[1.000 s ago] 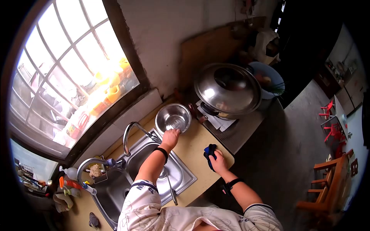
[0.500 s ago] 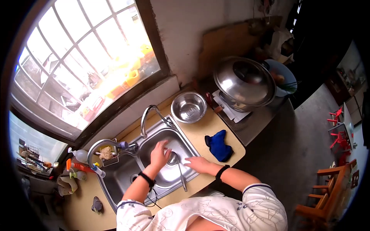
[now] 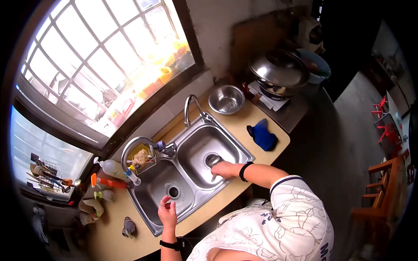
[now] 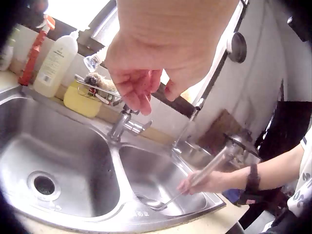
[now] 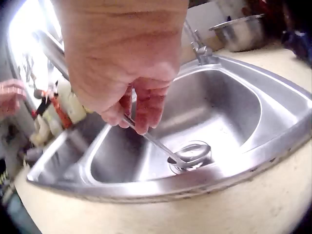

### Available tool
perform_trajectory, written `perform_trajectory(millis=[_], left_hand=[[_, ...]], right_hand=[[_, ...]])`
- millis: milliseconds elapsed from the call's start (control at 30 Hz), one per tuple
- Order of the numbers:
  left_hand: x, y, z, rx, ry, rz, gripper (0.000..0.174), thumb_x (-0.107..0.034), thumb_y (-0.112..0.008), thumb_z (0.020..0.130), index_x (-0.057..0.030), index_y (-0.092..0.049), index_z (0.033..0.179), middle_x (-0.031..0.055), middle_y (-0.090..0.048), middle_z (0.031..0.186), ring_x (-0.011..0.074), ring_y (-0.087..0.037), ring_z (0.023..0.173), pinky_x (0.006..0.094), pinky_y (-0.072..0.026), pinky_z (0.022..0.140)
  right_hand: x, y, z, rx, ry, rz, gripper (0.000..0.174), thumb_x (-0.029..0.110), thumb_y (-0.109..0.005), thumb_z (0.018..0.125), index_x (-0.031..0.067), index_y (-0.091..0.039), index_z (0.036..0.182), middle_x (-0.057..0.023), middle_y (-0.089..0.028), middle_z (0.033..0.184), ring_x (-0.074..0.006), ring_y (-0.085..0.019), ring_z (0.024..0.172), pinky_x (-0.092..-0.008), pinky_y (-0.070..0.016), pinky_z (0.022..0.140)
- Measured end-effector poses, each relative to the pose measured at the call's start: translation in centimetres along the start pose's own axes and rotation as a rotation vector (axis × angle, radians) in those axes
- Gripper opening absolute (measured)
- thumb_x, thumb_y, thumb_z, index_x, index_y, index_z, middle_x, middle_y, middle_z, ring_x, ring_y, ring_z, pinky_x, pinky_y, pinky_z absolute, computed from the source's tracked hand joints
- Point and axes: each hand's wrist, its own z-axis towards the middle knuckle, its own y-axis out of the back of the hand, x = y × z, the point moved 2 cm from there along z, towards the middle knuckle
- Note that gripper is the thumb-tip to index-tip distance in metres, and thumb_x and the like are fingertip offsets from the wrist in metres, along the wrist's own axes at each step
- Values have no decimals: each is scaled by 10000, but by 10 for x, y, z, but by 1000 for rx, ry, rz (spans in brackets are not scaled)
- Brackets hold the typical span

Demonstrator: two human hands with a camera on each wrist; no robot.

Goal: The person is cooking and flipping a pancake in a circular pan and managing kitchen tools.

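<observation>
The right hand pinches the thin metal handle of a ladle, seen closely in the right wrist view. The ladle's bowl rests over the drain of the right sink basin, and its handle slants up past the wrist. Over the near edge of the left basin hangs the left hand, empty, its fingers loosely bent. In the left wrist view the left hand appears above the faucet, not touching it.
A steel bowl and a blue cloth lie on the counter right of the sink. Further back stands a lidded pot. Two curved taps rise behind the basins. Bottles and a grey cloth item are at the left.
The right hand has taken hold of the ladle handle. The left hand has moved from above the right basin to the left basin's near edge. The view has shifted left.
</observation>
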Motion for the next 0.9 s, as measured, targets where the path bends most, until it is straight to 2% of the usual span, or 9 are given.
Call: perform_trajectory(millis=[133, 267, 300, 467, 567, 600, 633, 767, 900], left_hand=[[8, 6, -7, 10, -12, 1, 288, -43, -596, 774, -15, -541, 1055, 79, -606, 934, 132, -572, 687, 253, -463, 643], [4, -16, -5, 109, -67, 12, 261, -59, -600, 772, -18, -555, 1025, 79, -606, 919, 146, -569, 683, 264, -462, 650], [0, -26, -5, 157, -89, 18, 251, -64, -602, 772, -20, -560, 1014, 80, -606, 916, 151, -569, 680, 268, -463, 652], [-37, -78, -5, 404, -130, 120, 235, -66, -621, 770, -4, -573, 991, 110, -626, 880, 175, -614, 690, 280, -484, 616], [-69, -127, 1, 483, -172, 101, 231, -63, -622, 769, 4, -576, 986, 111, -630, 879, 174, -617, 704, 276, -485, 627], [-72, -149, 6, 536, -142, -47, 227, -69, -622, 772, 11, -579, 980, 113, -633, 884, 174, -621, 709, 273, -486, 637], [-83, -171, 10, 579, -149, 30, 225, -81, -609, 784, 14, -578, 985, 115, -636, 899, 183, -626, 736, 277, -489, 647], [-143, -265, 14, 592, -268, 12, 231, -108, -603, 800, 14, -576, 994, 118, -640, 904, 201, -631, 738, 292, -495, 649], [-209, -342, -1, 726, -297, 1, 240, -150, -625, 803, 9, -584, 978, 111, -641, 885, 191, -629, 737, 285, -497, 645]], right_hand=[[39, 55, -29, -433, -131, 322, 59, 89, -550, 780, 113, -544, 833, -99, -595, 833, -286, -576, 782, -370, -444, 650], [70, 127, -105, -560, 10, 697, 117, -11, -552, 781, 43, -549, 885, -40, -600, 823, -148, -576, 812, -288, -457, 749], [73, 142, -130, -527, 1, 739, 179, -12, -537, 794, 30, -551, 967, -47, -609, 870, -134, -572, 857, -279, -449, 791], [82, 199, -267, -735, -207, 851, 379, -10, -535, 808, 14, -464, 1180, -75, -613, 972, -144, -569, 931, -283, -438, 839], [72, 210, -354, -1114, -308, 1011, 288, -1, -547, 817, 21, -488, 1099, -114, -608, 955, -185, -579, 930, -307, -453, 840], [64, 211, -384, -1232, -264, 1029, 258, 14, -543, 826, 21, -490, 1078, -114, -606, 955, -189, -584, 917, -306, -459, 832], [54, 210, -415, -1345, -217, 1045, 228, 28, -539, 835, 21, -493, 1058, -114, -605, 955, -193, -589, 904, -305, -465, 825], [20, 197, -536, -1656, -494, 967, 205, 134, -481, 899, 10, -517, 1059, -86, -609, 909, -79, -541, 714, -222, -459, 698], [-17, 186, -644, -1536, -885, 778, 156, 140, -465, 900, 29, -557, 959, -30, -605, 821, -46, -491, 632, -195, -430, 595]])
